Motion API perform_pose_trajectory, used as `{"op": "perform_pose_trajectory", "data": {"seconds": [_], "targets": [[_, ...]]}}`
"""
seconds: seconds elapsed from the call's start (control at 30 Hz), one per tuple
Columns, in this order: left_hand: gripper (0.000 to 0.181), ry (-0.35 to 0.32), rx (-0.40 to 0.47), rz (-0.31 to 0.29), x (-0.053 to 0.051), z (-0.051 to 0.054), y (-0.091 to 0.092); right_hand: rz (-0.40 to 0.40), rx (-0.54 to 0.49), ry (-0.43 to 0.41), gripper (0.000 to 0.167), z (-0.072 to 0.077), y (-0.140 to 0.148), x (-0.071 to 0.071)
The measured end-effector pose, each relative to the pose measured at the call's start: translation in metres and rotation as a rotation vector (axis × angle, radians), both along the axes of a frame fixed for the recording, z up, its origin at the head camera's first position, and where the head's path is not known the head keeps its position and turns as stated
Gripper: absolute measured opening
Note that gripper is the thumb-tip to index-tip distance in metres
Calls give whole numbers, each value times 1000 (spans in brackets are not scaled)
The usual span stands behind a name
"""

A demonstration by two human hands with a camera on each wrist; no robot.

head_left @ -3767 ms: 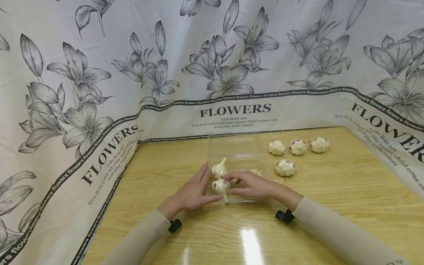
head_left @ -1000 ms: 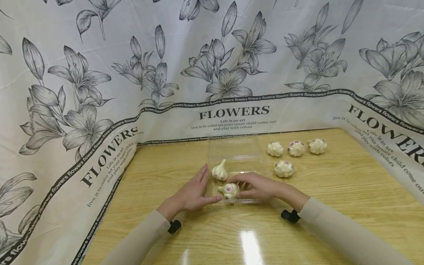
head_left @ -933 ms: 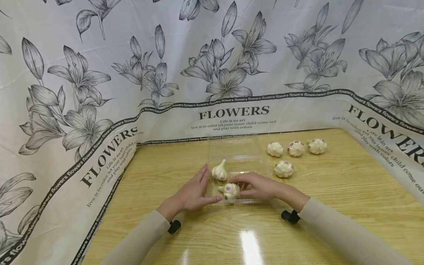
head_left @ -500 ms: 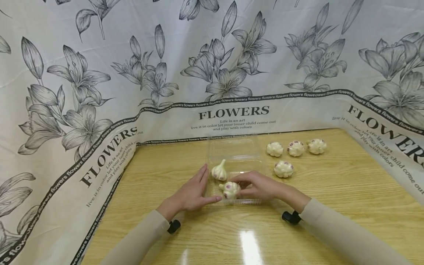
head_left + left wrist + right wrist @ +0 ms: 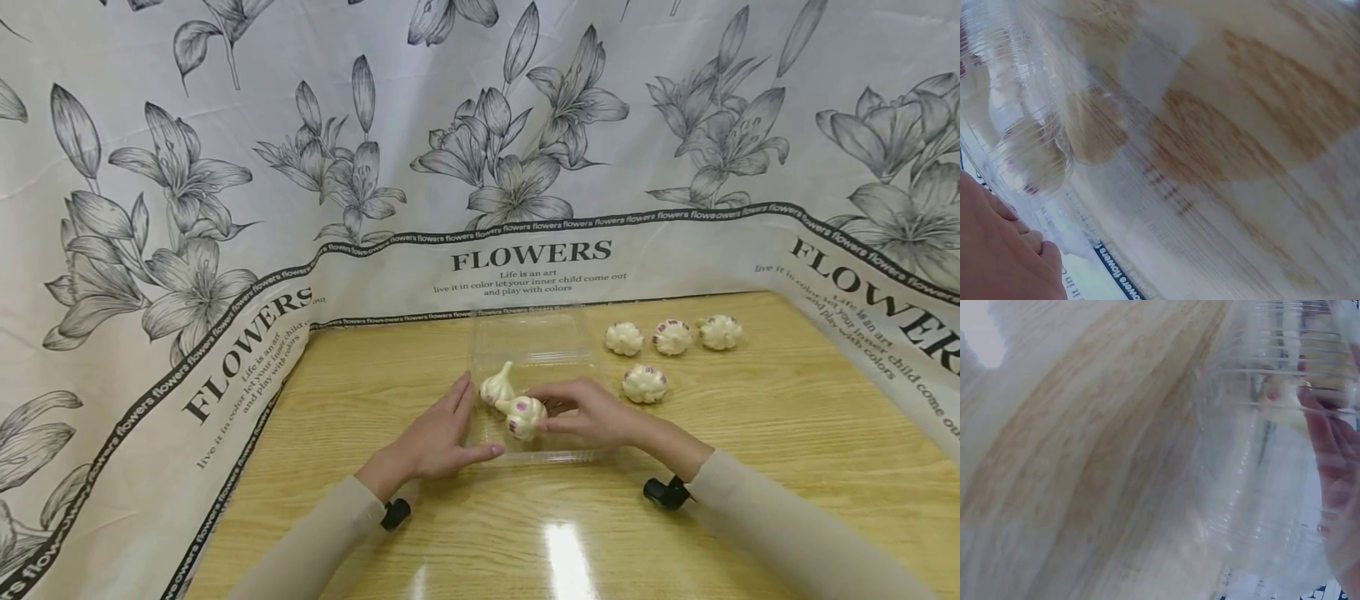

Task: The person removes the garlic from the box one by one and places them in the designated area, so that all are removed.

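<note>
A clear plastic clamshell box (image 5: 551, 456) sits on the table, its lid (image 5: 532, 333) folded back. One garlic bulb (image 5: 495, 387) lies in its back left part, stem pointing away. My right hand (image 5: 592, 412) grips another white garlic bulb (image 5: 527, 419) with purple marks, thumb and fingers on its right side; its stem end meets the first bulb. Along the box's left side rests my left hand (image 5: 438, 433), fingers extended and thumb at the front left corner. Through the plastic, the left wrist view shows a blurred bulb (image 5: 1035, 159), and the right wrist view shows the gripping fingers (image 5: 1319, 425).
To the right of the box are several more garlic bulbs: three in a back row, with a left one (image 5: 624, 338), a middle one (image 5: 672, 337) and a right one (image 5: 720, 332), plus one in front (image 5: 644, 384). A flower-print cloth (image 5: 525, 275) borders the wooden table (image 5: 465, 542).
The gripped bulb has turned from stem toward me to stem leftward, then moved from the box's front back against the other bulb. My right hand moved with it; the left stays put.
</note>
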State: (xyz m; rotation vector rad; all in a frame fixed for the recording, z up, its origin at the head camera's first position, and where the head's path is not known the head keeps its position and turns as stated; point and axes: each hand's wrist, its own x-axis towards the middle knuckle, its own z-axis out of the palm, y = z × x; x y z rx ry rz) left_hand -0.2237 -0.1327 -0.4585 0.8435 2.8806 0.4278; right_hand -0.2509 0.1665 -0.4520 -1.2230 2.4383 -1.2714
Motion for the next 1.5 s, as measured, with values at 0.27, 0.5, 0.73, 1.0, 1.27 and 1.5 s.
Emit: {"op": "perform_pose_trajectory", "data": {"seconds": [0.27,0.5,0.73,1.0,1.27,1.5], "targets": [[120,9,4,-7,2,1,1,-69,21,49,51,15,20,4],[120,21,-22,-8,0,0,1,-157,41,111,48,30,49,9],[120,10,-18,-6,0,0,0,-229,52,144,44,42,83,11],[120,12,-23,-10,-1,-1,0,-351,104,220,45,54,121,11],[120,12,-24,-6,-2,-1,0,-417,101,255,47,54,154,5],[119,8,-27,-5,0,1,1,-462,109,263,45,47,176,3]]}}
